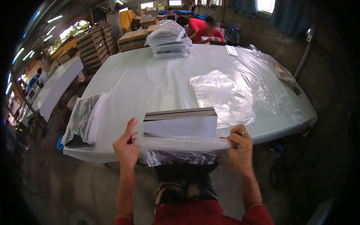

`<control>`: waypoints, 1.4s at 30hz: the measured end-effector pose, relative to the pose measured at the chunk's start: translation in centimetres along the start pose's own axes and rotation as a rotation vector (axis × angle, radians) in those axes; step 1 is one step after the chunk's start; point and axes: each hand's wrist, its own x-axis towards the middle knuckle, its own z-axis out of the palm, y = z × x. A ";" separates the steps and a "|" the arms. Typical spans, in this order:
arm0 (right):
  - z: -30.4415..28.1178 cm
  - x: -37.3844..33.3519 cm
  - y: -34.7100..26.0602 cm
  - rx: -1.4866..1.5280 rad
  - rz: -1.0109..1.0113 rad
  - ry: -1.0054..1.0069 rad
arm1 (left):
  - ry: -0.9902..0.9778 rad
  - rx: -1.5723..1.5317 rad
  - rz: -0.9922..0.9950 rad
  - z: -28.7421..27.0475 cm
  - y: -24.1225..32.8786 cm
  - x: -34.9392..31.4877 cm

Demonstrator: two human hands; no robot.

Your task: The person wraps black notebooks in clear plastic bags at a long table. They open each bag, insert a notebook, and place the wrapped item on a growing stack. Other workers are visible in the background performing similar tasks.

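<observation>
A clear plastic bag [183, 144] is stretched between my two hands at the table's near edge, its lower part hanging down toward my lap. My left hand [126, 147] pinches the bag's left end, fingers pointing up. At the other end my right hand [240, 144], with a ring on one finger, has its fingers curled round the plastic. Just beyond the bag rests a stack of flat, dark-edged boards [180, 112], a pale face [180, 125] turned toward me. The bag covers the lower part of that face.
Loose clear bags [221, 97] lie right of the stack on the white-covered table [131, 82]. Wrapped packs [170, 41] are piled at the far side, and a bagged pack [86, 120] lies at the left edge. Two people in red [202, 30] sit opposite. Cardboard boxes [133, 39] stand behind.
</observation>
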 end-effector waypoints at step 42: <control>4.3 -22.3 14.3 0.498 1.021 -0.553 | -0.561 -0.913 -0.946 -1.8 -12.9 -22.9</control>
